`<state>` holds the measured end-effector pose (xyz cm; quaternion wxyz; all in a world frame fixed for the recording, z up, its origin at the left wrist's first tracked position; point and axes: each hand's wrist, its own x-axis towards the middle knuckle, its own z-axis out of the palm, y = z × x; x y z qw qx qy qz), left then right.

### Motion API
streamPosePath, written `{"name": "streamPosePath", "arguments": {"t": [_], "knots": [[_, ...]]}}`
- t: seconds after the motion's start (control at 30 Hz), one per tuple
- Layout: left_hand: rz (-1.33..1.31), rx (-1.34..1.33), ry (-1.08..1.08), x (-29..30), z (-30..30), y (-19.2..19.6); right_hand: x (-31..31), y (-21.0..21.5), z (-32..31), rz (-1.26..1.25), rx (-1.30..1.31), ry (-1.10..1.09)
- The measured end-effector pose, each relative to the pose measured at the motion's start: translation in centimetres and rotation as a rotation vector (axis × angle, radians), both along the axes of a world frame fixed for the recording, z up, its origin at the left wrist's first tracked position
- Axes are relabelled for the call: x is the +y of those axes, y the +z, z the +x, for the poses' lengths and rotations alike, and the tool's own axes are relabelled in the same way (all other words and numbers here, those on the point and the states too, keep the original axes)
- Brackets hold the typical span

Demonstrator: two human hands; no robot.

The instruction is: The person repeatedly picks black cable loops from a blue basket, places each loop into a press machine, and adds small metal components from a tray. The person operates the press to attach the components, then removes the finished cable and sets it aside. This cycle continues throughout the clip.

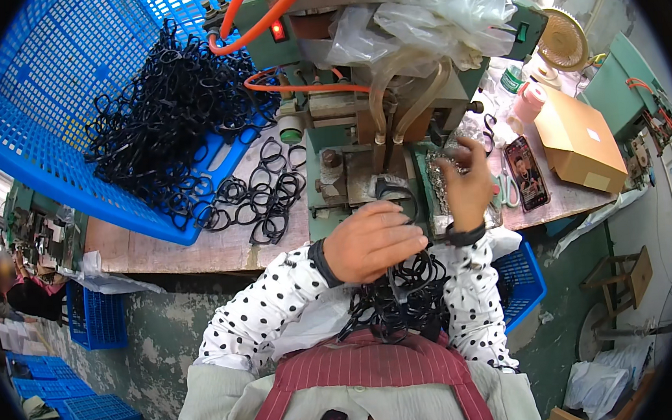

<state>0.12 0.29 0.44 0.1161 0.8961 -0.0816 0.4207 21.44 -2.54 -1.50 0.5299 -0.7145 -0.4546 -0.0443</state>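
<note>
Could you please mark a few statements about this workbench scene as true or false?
1. The blue crate is tilted and black frames spill from it onto the bench. True.
2. The left hand rests on the cardboard box. False: it holds a black frame at the green machine.
3. The right hand reaches into small metal parts beside the machine. True.
4. A phone lies inside the crate. False: it lies on the bench right of the machine.
</note>
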Motion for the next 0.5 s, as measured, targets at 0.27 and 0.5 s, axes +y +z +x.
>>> {"name": "streamPosePath", "arguments": {"t": [0.27, 0.5], "knots": [[0.049, 0.019, 0.003, 0.6, 0.0, -0.1, -2.7, -5.3, 5.0, -0.315, -0.417, 0.007], [0.063, 0.042, 0.078, 0.1, -0.6, -0.5, -2.1, -6.4, 5.7, 0.002, -0.171, 0.043]]}}
